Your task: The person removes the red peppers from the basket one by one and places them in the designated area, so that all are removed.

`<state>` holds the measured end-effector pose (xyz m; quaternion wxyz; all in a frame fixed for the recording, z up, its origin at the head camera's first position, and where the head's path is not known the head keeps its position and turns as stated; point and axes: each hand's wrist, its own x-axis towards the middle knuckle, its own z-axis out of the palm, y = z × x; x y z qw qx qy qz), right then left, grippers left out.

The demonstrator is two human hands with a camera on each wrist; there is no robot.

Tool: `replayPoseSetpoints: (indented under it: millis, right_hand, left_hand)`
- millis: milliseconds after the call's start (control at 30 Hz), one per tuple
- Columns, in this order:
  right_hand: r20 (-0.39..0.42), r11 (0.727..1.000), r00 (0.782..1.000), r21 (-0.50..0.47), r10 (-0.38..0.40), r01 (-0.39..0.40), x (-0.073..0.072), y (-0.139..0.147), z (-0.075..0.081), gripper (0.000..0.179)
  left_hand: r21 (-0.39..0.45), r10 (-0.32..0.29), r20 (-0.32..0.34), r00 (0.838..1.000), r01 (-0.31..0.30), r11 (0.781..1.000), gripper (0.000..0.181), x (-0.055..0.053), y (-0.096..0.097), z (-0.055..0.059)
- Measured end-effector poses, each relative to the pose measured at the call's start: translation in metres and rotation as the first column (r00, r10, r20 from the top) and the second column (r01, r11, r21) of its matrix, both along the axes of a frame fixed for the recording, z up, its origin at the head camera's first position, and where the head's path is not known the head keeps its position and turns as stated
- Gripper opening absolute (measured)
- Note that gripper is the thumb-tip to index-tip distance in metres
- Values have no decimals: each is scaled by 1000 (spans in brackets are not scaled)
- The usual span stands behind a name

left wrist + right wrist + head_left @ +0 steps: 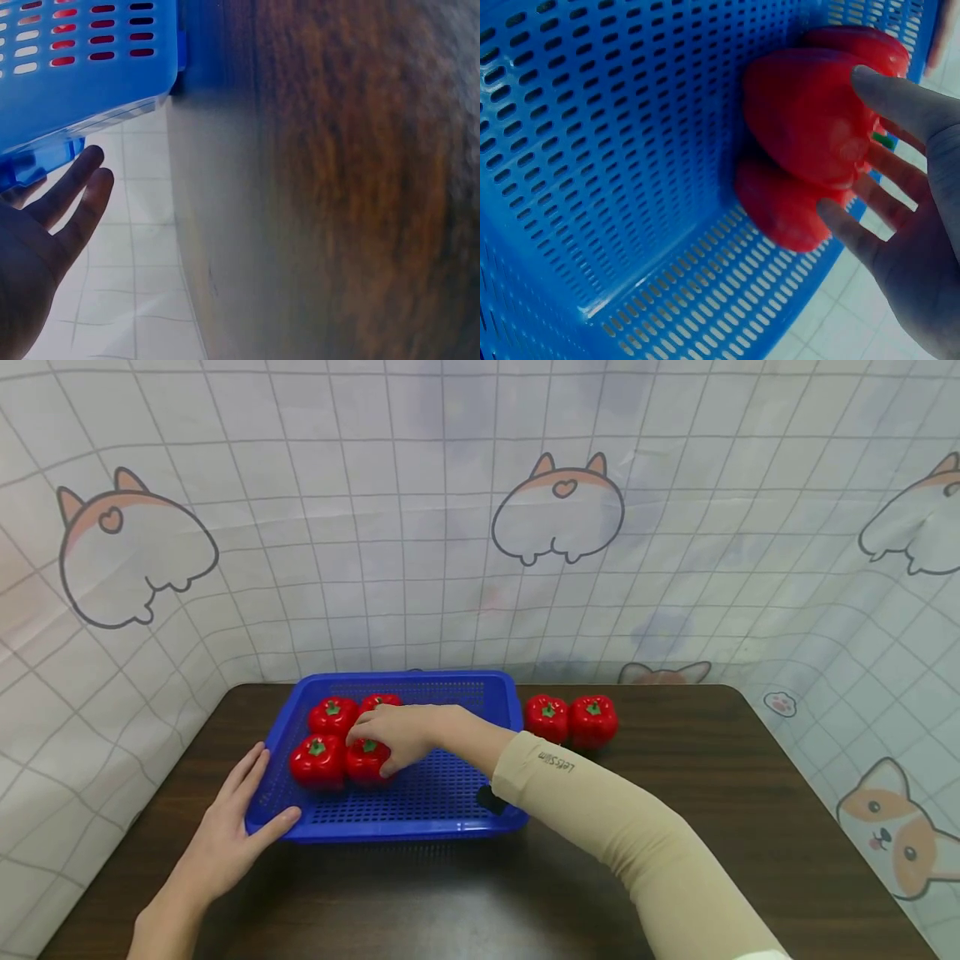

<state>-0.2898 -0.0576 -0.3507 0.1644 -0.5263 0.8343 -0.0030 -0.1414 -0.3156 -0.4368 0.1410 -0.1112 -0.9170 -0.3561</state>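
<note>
A blue plastic basket (390, 832) with slotted walls stands on the dark wooden table. Inside, toward its left, sit several glossy red bell peppers with green stems. My right hand (405, 732) reaches in from the right and holds the front right bell pepper (365, 762), thumb on one side and fingers over the other. Beside that one is the front left bell pepper (317, 764); two more lie behind, one partly covered by the hand. My left hand (225, 839) rests at the basket's left front corner, fingers straight along the outer side and thumb at the front rim.
Two more red bell peppers, one (547, 718) close by the basket's right side and another (593, 722) next to it, rest on the table (697, 793). A white grid-patterned cloth (420, 543) with cartoon dogs hangs behind and beside the table.
</note>
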Motion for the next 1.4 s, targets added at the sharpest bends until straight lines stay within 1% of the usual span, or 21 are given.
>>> replayPoseSetpoints:
  millis: [100, 200, 400, 500, 667, 733, 967, 1167, 1300, 1400]
  right_hand:
    - [-16, 1000, 1000, 25, 6, -6, 2, -2, -2, 63]
    - [-9, 1000, 1000, 26, 6, -6, 3, -2, -3, 60]
    - [44, 1000, 999, 7, 13, -14, 3, -1, -4, 53]
    - [65, 1000, 998, 14, 19, -20, 2, 0, -4, 53]
    - [97, 999, 995, 30, 7, -10, 4, 2, -4, 54]
    - [96, 999, 995, 31, 3, -6, 5, 2, -4, 54]
    - [69, 998, 997, 50, 28, -32, 5, 6, -2, 53]
    - [55, 997, 997, 63, 50, -53, 7, 12, 6, 54]
    - [38, 997, 998, 70, 41, -44, 9, 19, 13, 55]
    - [26, 997, 999, 75, 19, -21, 10, 24, 16, 55]
  left_hand:
    - [1, 2, -1, 1000, -2, 1000, 88, 0, 1, 0]
    - [1, 4, 3, 1000, -4, 1000, 88, 1, 1, 0]
    - [-2, 6, 4, 1000, -6, 1000, 87, 1, 1, 1]
    - [-1, 6, 5, 1000, -6, 1000, 87, 1, 2, 1]
    - [-3, 8, 5, 1000, -8, 1000, 87, 1, 1, 0]
    - [-2, 9, 6, 1000, -9, 1000, 87, 1, 1, -1]
    - [-1, 8, 7, 1000, -8, 1000, 87, 2, 2, 0]
    - [-1, 12, 11, 1000, -12, 1000, 87, 2, 2, 0]
    - [5, 10, 8, 1000, -10, 1000, 87, 1, 2, -1]
    - [7, 8, -2, 1000, -8, 1000, 87, 0, 1, 0]
